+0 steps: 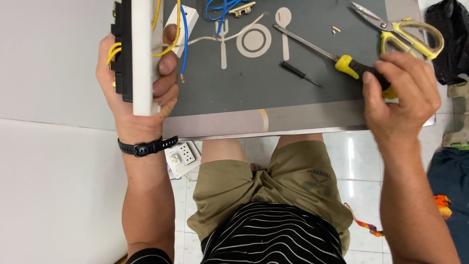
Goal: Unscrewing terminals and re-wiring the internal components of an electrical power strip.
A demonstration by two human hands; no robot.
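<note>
My left hand [139,85] grips a white switch plate with a black back [136,54], held on edge at the table's left side. Yellow wires [168,46] and a blue wire [184,44] run from it to the tabletop. My right hand [398,93] closes over the black and yellow handle of a long screwdriver [344,62], whose shaft lies diagonally on the dark mat [254,88]. A black band sits on my left wrist.
On the mat lie yellow-handled scissors [405,32], a small black screwdriver [298,73], a white socket box [188,17], a coil of blue wire [222,7] and small brass parts [336,30]. A white socket strip [181,157] lies on the tiled floor. A black bag [447,34] sits at right.
</note>
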